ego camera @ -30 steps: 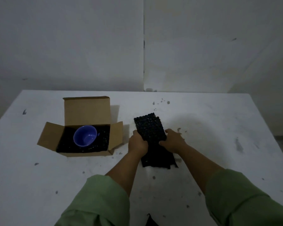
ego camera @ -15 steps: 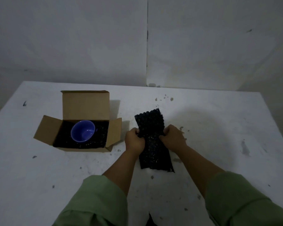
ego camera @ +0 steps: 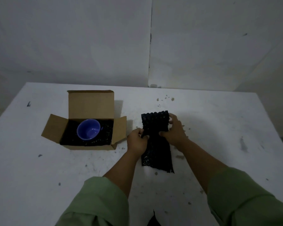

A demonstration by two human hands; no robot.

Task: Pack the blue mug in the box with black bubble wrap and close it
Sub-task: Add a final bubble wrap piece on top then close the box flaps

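- Head view, looking down on a white, paint-flecked bench set against a pale wall.
- On the left side sits an open brown cardboard box, back flap standing upright, side flaps splayed out left and right.
- Inside it, the round blue ceramic mug rests mouth-up on a bed of black bubble wrap lining that fills the box floor around it; the mug's small handle points right.
- Over to the right of the box, well clear of its right flap, lies a long strip of black bubble wrap, running from near the person out toward the wall.
- The left hand is clenched on the strip's left edge around its middle, fingers curled over the edge.
- The right hand grips the right edge, thumb pressed on top of the wrap, fingers reaching up along the far corner.
- The strip's far end is raised off the bench between the two hands; the near end lies flat on the surface.
- Both forearms come in from the bottom, loose green sleeves pushed back to the elbow.
- A small dark scrap peeks in at the bottom edge; what it is I cannot tell.
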